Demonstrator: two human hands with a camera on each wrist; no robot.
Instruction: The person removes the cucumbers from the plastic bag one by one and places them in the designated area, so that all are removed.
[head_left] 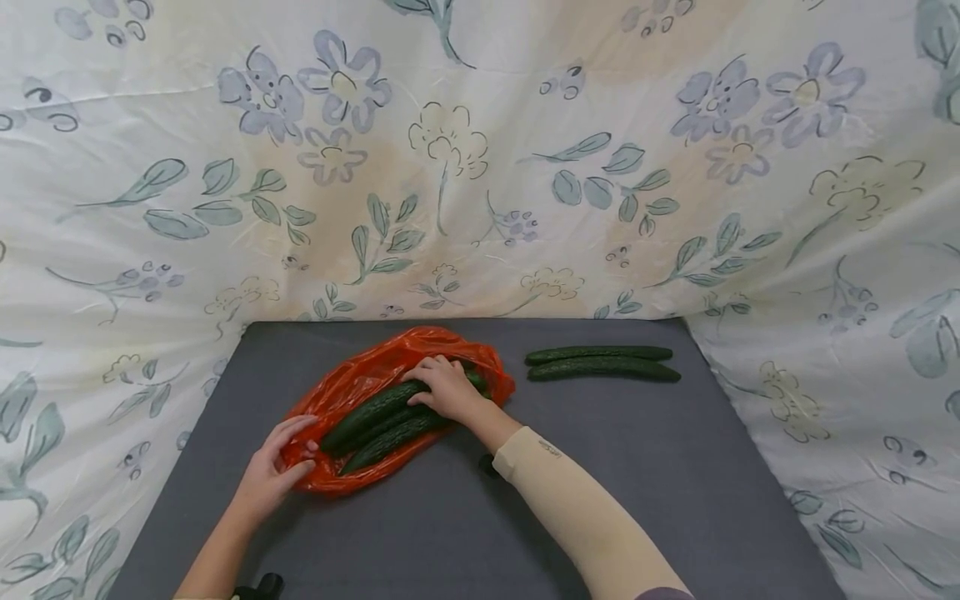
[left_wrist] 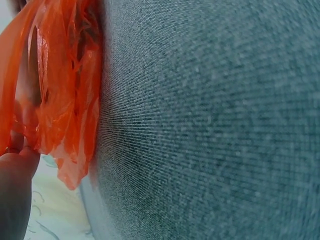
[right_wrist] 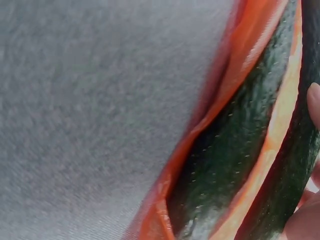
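Note:
An orange-red plastic bag [head_left: 352,367] lies spread on the table, its mouth turned toward me, with several long dark green cucumbers [head_left: 375,412] inside. At the bag's left end, my left hand [head_left: 270,471] pinches the film between thumb and fingers; the left wrist view shows the thin plastic [left_wrist: 70,100] over the fingertips. My right hand [head_left: 447,390] reaches over the bag from the right and grips a cucumber lying in it. In the right wrist view, fingers [right_wrist: 314,102] touch the side of that cucumber [right_wrist: 287,170], and another cucumber [right_wrist: 230,150] lies alongside, apart from them.
Two more cucumbers [head_left: 602,362] lie side by side on the grey table [head_left: 600,458], right of the bag. Flower-printed cloth [head_left: 480,167] hangs behind the table and along both sides.

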